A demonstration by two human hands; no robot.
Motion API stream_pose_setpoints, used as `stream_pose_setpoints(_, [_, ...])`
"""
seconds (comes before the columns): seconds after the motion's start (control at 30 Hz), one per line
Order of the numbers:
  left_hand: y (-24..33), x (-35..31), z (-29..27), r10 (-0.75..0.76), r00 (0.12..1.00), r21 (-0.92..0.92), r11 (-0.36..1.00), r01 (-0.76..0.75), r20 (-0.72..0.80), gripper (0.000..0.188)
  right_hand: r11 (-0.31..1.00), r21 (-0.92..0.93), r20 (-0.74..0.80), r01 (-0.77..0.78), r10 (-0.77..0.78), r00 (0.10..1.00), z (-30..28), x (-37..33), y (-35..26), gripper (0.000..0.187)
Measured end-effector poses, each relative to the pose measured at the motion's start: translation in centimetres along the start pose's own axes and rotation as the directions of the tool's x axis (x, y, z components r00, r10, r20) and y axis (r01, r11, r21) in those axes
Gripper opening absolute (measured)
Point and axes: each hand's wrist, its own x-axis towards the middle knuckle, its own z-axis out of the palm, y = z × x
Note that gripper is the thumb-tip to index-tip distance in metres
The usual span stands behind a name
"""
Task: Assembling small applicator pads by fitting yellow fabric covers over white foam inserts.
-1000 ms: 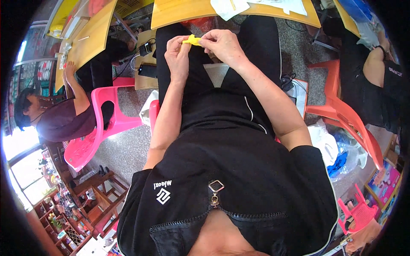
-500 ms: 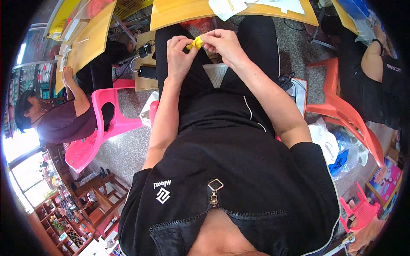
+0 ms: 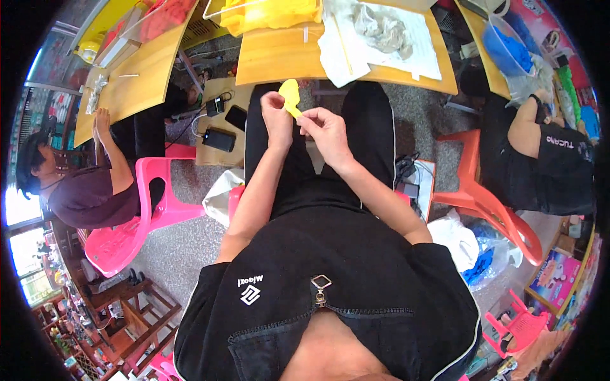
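Observation:
Over my lap, in front of the wooden table [image 3: 273,63], both hands hold a small yellow balloon-like piece [image 3: 290,95]. It is limp-looking, broad and rounded at the top, and narrows toward its lower end. My left hand [image 3: 277,120] is closed, its fingers pressed against the left side of the piece. With thumb and forefinger my right hand [image 3: 325,130] pinches the narrow lower end. On the table lie a heap of similar yellow material [image 3: 273,16], a white sheet [image 3: 422,54] and a crumpled grey bundle [image 3: 384,32].
A person sits on a pink chair [image 3: 117,244] to the left, beside another wooden table [image 3: 136,79]. To the right, another person is near an orange chair [image 3: 467,171] and a blue basin [image 3: 505,47]. Two phones, one a black phone [image 3: 219,140], lie on a cardboard box [image 3: 206,155].
The yellow piece was bunched between my fingertips and now stands spread, its rounded end up. My right hand has moved lower, to its narrow end. The view has shifted, showing more of the table.

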Motion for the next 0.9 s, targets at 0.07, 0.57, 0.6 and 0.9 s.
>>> stream_pose_setpoints(0.07, [0.6,0.1,0.2,-0.191,0.962,-0.219,0.948,0.233,0.197,0.013,0.996,0.092,0.005,-0.008,0.008,1.0,0.6,0.5,0.4,0.01])
stream_pose_setpoints(0.57, [3.9,3.0,-3.9,0.186,0.973,-0.102,0.98,-0.173,0.139,0.024,0.758,0.492,0.272,-0.429,0.335,0.902,6.3,2.5,-1.9,0.008])
stream_pose_setpoints(0.6, [3.8,3.1,-4.3,0.178,0.972,-0.121,0.98,-0.16,0.151,0.023,0.758,0.484,0.277,-0.438,0.342,0.898,6.6,2.4,-1.9,0.008])
stream_pose_setpoints(0.9, [6.4,3.8,-4.1,0.336,0.922,0.124,0.924,-0.363,0.193,0.03,0.992,-0.123,0.28,-0.024,0.057,0.958,7.1,3.3,-4.0,0.009])
